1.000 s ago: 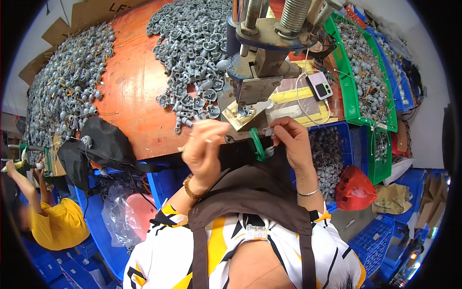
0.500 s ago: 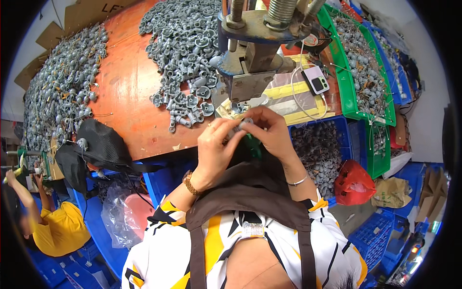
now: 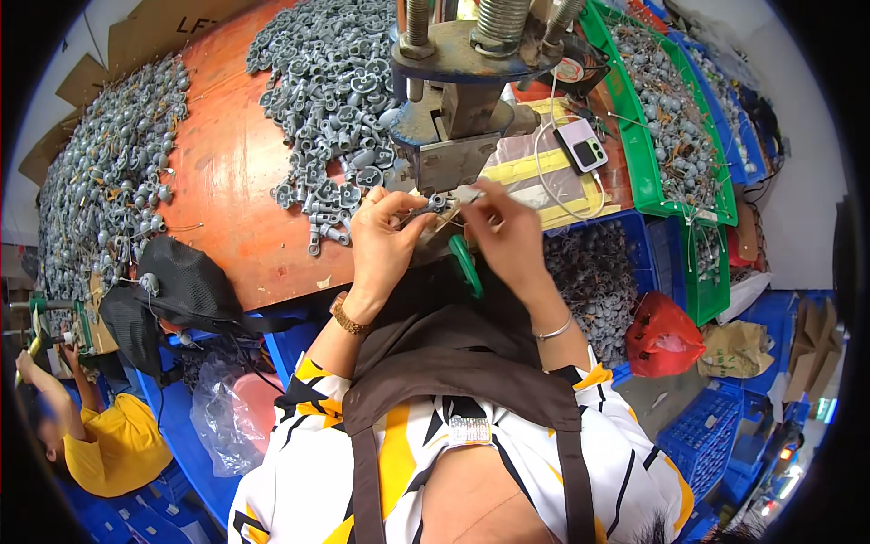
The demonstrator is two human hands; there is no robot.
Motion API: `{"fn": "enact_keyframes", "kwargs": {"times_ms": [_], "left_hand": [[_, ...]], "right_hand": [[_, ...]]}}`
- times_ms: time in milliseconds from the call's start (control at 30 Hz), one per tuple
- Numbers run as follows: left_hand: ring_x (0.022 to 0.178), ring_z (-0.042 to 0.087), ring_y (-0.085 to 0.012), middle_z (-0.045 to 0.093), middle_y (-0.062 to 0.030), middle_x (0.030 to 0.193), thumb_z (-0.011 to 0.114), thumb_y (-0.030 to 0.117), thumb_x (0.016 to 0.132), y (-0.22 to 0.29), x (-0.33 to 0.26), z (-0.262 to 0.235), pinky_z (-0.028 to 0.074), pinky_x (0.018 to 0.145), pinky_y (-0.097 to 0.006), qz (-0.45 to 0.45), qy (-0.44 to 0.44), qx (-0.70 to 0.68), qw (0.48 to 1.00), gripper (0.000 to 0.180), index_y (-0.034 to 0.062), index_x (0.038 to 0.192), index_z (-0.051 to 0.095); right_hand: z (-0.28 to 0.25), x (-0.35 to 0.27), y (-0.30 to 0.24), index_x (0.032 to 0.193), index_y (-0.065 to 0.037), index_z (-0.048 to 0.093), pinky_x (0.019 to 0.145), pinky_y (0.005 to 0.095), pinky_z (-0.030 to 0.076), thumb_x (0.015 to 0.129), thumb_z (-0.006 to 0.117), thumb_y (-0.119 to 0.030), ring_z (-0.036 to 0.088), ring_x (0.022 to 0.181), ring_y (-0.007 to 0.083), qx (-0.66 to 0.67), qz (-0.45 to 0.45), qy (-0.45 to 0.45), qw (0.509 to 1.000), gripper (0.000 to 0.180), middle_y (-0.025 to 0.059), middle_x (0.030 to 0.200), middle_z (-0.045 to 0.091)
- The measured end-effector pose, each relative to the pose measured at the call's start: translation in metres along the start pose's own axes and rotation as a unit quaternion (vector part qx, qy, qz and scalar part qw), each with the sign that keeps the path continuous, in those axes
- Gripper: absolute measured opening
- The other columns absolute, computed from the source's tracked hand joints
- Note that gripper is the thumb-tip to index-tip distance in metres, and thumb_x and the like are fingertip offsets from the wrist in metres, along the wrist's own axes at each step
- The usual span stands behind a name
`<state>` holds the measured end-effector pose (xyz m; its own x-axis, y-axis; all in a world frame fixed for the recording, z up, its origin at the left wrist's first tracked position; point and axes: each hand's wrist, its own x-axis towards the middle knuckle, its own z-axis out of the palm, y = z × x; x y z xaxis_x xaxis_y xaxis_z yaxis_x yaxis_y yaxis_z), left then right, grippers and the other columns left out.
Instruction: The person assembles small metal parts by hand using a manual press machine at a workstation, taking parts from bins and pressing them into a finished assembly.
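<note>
My left hand (image 3: 385, 238) pinches a small grey plastic fitting (image 3: 437, 203) between thumb and fingertips, just below the steel block (image 3: 458, 163) of a press. Close by on the right is my right hand (image 3: 507, 234), partly smeared by motion. Its fingers are bent together near the fitting's end, and what they hold, if anything, is hidden. A green handle-like piece (image 3: 465, 265) shows between my wrists. Beyond my left hand, loose grey plastic fittings (image 3: 331, 100) lie heaped on the reddish-orange tabletop (image 3: 227, 136).
Grey parts with wires (image 3: 109, 172) pile up far left, beside a black mesh bag (image 3: 190, 281). Rightward are a cabled white device (image 3: 581, 147), a green tray (image 3: 625, 100), a bin of dark parts (image 3: 589, 281) and a red bag (image 3: 666, 335). A person in yellow (image 3: 118, 449) works at lower left.
My hands were together around a grey part nearer my body. Now they have drawn slightly apart, with the left hand's fitting under the press block. The view has shifted a little.
</note>
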<state>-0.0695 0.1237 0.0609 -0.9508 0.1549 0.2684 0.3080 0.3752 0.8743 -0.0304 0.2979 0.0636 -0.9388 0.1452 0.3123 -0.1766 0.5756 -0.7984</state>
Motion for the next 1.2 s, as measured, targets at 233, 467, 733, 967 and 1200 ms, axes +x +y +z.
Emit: {"fn": "enact_keyframes", "kwargs": {"times_ms": [233, 467, 733, 967, 1200], "left_hand": [[0.061, 0.048, -0.0101, 0.055, -0.0040, 0.070, 0.079, 0.004, 0.066, 0.002, -0.001, 0.004, 0.038, 0.056, -0.024, -0.017, 0.027, 0.010, 0.999, 0.019, 0.0008, 0.082, 0.070], [0.071, 0.062, -0.0229, 0.058, -0.0100, 0.074, 0.077, 0.010, 0.065, 0.003, -0.003, 0.008, 0.046, 0.063, -0.034, -0.037, 0.027, 0.031, 0.998, 0.019, 0.0033, 0.081, 0.069], [0.070, 0.060, -0.0234, 0.059, -0.0098, 0.074, 0.077, 0.009, 0.066, 0.004, -0.006, 0.001, 0.046, 0.063, -0.034, -0.039, 0.036, 0.037, 0.998, 0.017, 0.0024, 0.079, 0.068], [0.069, 0.058, -0.0162, 0.058, -0.0078, 0.074, 0.077, 0.011, 0.069, 0.010, -0.008, 0.007, 0.044, 0.060, -0.028, -0.012, 0.028, 0.067, 0.997, 0.021, 0.0009, 0.086, 0.068], [0.070, 0.059, -0.0340, 0.060, -0.0138, 0.076, 0.062, 0.017, 0.086, 0.009, -0.033, -0.018, 0.045, 0.061, -0.041, 0.054, 0.002, 0.194, 0.980, 0.016, 0.0013, 0.083, 0.065]], "right_hand": [[-0.052, 0.112, -0.017, 0.102, 0.001, 0.062, 0.069, 0.0221, 0.046, 0.094, 0.052, -0.013, 0.057, 0.072, 0.0067, 0.240, 0.031, 0.107, 0.964, 0.019, 0.0011, 0.087, 0.064], [-0.065, 0.216, -0.089, 0.104, -0.002, 0.060, 0.069, 0.0299, 0.050, 0.093, 0.057, -0.028, 0.060, 0.083, 0.0141, 0.479, 0.025, -0.138, 0.867, 0.028, 0.0047, 0.087, 0.063], [-0.129, 0.112, -0.159, 0.095, -0.002, 0.059, 0.076, 0.0318, 0.051, 0.095, 0.053, -0.037, 0.062, 0.080, 0.0202, 0.481, -0.200, -0.049, 0.853, 0.035, 0.0111, 0.089, 0.065], [-0.087, -0.084, -0.059, 0.064, -0.009, 0.055, 0.103, 0.0550, 0.030, 0.087, 0.055, -0.023, 0.062, 0.074, 0.0240, 0.213, -0.226, 0.046, 0.950, 0.028, 0.0018, 0.062, 0.057], [-0.134, -0.037, -0.109, 0.073, -0.011, 0.055, 0.104, 0.0590, 0.029, 0.095, 0.048, -0.041, 0.057, 0.066, 0.0194, 0.031, -0.381, 0.131, 0.915, 0.038, 0.0010, 0.061, 0.060]]}}
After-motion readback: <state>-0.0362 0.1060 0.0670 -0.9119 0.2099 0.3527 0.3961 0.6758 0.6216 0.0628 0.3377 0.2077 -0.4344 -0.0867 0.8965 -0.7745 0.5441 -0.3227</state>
